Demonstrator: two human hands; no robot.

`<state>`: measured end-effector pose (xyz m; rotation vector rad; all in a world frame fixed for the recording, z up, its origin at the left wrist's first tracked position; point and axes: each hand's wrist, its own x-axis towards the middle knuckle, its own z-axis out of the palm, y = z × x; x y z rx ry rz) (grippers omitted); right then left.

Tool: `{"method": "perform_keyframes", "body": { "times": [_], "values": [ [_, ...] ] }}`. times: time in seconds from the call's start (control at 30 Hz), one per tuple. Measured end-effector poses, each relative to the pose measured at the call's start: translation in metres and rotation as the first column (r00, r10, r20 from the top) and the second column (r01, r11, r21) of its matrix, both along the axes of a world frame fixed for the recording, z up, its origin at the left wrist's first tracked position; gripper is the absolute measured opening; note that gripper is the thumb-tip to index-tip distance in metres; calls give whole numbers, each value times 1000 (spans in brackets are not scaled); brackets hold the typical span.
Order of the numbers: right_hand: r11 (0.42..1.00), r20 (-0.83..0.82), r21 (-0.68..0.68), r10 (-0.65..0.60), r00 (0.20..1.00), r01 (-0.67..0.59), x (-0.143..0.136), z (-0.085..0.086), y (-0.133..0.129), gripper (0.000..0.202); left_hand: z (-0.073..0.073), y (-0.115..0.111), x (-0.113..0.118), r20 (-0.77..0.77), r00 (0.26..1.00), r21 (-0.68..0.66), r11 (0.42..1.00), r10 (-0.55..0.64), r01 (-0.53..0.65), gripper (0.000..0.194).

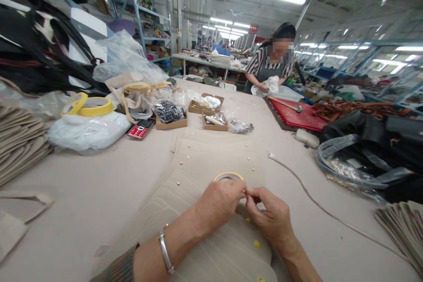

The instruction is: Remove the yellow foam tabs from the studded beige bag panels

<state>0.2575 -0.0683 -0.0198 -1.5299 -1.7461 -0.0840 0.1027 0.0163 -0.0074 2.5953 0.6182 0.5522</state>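
My left hand (221, 202) and my right hand (272, 213) meet at the fingertips above a stack of beige fabric panels (198, 224). Both are closed in a pinch; whatever lies between the fingers is too small or hidden to name. Just behind my left hand, a yellow-edged tape roll (228, 175) rests on the panels, partly covered by that hand. Small gold studs (178, 183) dot the panels farther back. Several little yellow pieces (257, 243) sit along the stack's right side, below my hands.
Small cardboard boxes (170, 124) of hardware stand beyond the panels. At left are tape rolls (95, 106) on a white bag and a phone (141, 128). A cord (310, 191), a red board (297, 114) and black bags (380, 141) lie right. A co-worker (272, 59) stands across.
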Motion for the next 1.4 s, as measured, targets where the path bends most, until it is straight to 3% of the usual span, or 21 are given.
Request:
{"method": "perform_keyframes", "body": {
  "times": [0.13, 0.2, 0.3, 0.33, 0.4, 0.47, 0.6, 0.9, 1.2, 1.4],
  "values": [
    [988, -263, -137, -110, 959, 76, -5, 7, 1, 14, 5, 1, 4, -53, 998, 110, 994, 21, -15, 13],
    [961, -497, -265, -210, 842, 84, -3, 11, 4, 17, 9, -1, 6, -64, 998, 174, 985, 21, -10, 12],
    [931, -744, -359, -328, 582, 64, 11, 9, 9, 24, 15, -4, 10, -41, 999, 241, 971, 13, -3, 14],
    [923, -771, -381, -355, 528, 64, 19, 7, 11, 27, 16, -3, 12, -45, 999, 252, 968, 27, -15, 15],
    [896, -766, -441, -407, 497, 54, 33, 0, 12, 32, 14, 0, 17, -100, 991, 267, 962, 83, -54, 15],
    [867, -729, -497, -439, 526, 34, 45, -9, 12, 36, 8, 6, 22, -200, 971, 279, 958, 128, -68, 12],
    [843, -690, -538, -447, 570, 10, 53, -20, 13, 39, -4, 15, 27, -324, 940, 273, 962, 108, -16, 13],
    [777, -584, -627, -419, 695, -58, 52, -10, 9, 30, -7, 10, 16, -372, 928, 187, 982, 33, 40, 16],
    [763, -260, -639, -330, 908, 94, 44, -9, 3, 25, -8, 10, 15, -358, 933, 188, 982, 37, 34, 17],
    [778, -115, -606, -294, 949, 167, 42, -13, 7, 23, -4, 9, 16, -387, 922, 162, 986, 34, 31, 19]
  ]
}}
